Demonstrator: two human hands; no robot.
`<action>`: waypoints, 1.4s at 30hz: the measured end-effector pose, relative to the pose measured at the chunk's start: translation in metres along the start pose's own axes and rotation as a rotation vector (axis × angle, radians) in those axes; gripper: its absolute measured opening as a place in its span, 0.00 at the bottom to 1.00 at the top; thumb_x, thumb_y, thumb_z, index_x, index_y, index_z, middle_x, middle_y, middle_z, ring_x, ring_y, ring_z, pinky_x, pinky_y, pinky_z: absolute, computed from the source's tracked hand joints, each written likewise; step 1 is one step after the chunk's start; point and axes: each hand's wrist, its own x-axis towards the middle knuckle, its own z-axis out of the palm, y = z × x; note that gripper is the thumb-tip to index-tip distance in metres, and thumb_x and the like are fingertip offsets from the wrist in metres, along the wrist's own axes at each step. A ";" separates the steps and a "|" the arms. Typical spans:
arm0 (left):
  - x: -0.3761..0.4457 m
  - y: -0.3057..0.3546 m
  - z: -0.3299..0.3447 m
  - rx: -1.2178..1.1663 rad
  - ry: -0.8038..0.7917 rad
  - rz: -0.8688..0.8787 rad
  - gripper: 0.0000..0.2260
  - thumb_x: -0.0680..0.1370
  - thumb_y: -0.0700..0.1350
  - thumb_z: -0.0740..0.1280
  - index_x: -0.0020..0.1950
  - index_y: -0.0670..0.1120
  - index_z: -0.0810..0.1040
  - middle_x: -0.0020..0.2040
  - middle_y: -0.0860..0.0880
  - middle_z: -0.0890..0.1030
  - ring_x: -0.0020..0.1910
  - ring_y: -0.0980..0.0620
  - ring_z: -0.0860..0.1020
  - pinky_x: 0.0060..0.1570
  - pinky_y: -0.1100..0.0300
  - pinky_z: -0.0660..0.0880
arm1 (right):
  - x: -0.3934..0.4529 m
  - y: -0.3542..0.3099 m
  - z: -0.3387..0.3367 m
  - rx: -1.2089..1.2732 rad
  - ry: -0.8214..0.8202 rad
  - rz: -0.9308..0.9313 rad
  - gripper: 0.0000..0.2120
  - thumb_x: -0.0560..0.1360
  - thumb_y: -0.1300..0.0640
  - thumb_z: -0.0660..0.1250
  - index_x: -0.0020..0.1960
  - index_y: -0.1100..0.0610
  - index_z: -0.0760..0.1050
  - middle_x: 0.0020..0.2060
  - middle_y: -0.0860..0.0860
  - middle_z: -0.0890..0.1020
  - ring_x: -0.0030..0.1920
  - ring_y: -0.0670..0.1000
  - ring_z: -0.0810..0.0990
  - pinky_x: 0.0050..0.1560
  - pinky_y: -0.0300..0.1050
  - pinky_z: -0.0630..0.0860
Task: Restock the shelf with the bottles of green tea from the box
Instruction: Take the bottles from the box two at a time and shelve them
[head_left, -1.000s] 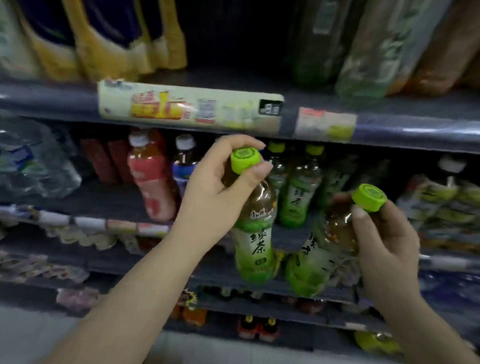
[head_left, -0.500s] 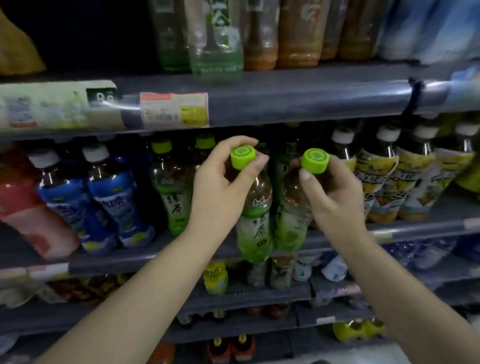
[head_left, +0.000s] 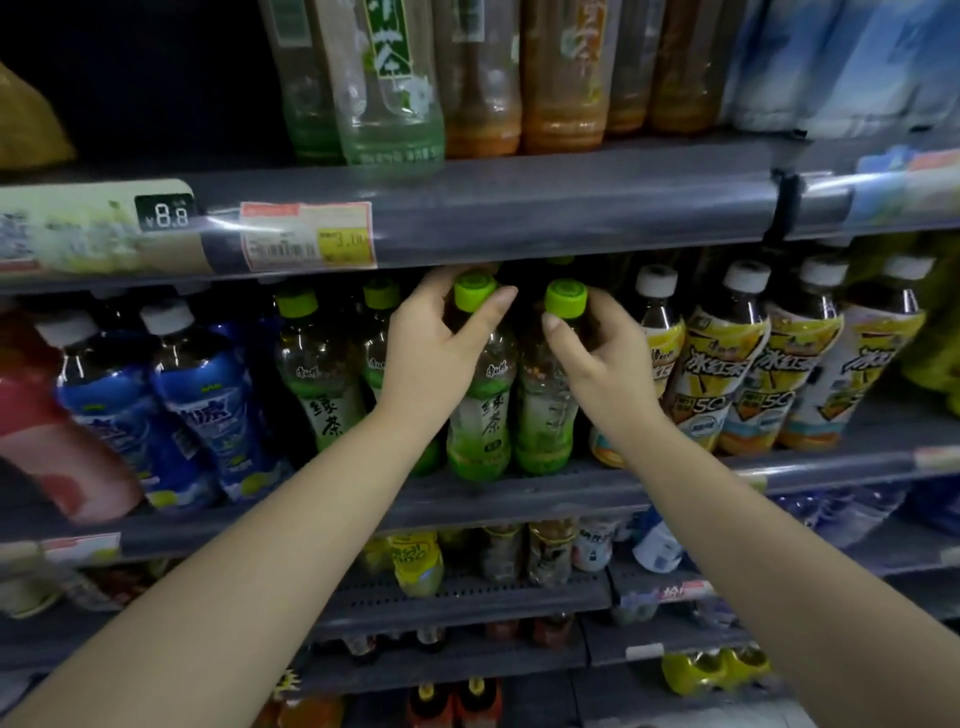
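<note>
Two green tea bottles with lime caps stand side by side at the front of the middle shelf (head_left: 519, 493). My left hand (head_left: 431, 348) grips the neck of the left bottle (head_left: 480, 415) just under its cap. My right hand (head_left: 602, 358) grips the neck of the right bottle (head_left: 545, 421) the same way. Both bottle bases sit at or just above the shelf's front lip. Two more green tea bottles (head_left: 322, 384) stand to the left on the same shelf. The box is out of view.
Blue-labelled bottles (head_left: 197, 405) and a red one (head_left: 47, 431) stand left of the green tea. Yellow iced-tea bottles (head_left: 727, 374) crowd the right. The upper shelf edge (head_left: 519, 208) with price tags hangs low over the caps. Lower shelves hold more drinks.
Both hands have carried their bottles forward and up into the middle shelf, side by side. The right bottle has gone from tilted to upright, and the view has closed in on the shelf.
</note>
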 end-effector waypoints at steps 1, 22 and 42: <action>0.002 -0.003 0.001 0.007 0.004 -0.012 0.10 0.75 0.49 0.69 0.56 0.52 0.76 0.49 0.62 0.79 0.52 0.66 0.77 0.55 0.73 0.70 | 0.001 0.002 0.001 -0.006 -0.009 0.016 0.09 0.75 0.54 0.65 0.55 0.50 0.74 0.49 0.45 0.82 0.53 0.44 0.80 0.53 0.39 0.76; 0.030 0.002 -0.007 0.446 -0.251 -0.183 0.18 0.78 0.51 0.64 0.66 0.45 0.72 0.63 0.43 0.77 0.64 0.43 0.72 0.50 0.66 0.62 | 0.040 -0.036 -0.006 -0.598 -0.213 0.114 0.15 0.75 0.54 0.67 0.58 0.62 0.73 0.42 0.53 0.77 0.47 0.52 0.76 0.38 0.30 0.61; -0.030 -0.002 -0.065 0.392 -0.083 0.162 0.13 0.77 0.39 0.66 0.61 0.46 0.77 0.59 0.51 0.77 0.61 0.58 0.72 0.63 0.70 0.65 | -0.026 -0.052 0.009 -0.390 0.073 -0.017 0.19 0.75 0.59 0.68 0.64 0.57 0.70 0.60 0.50 0.75 0.61 0.47 0.74 0.63 0.40 0.71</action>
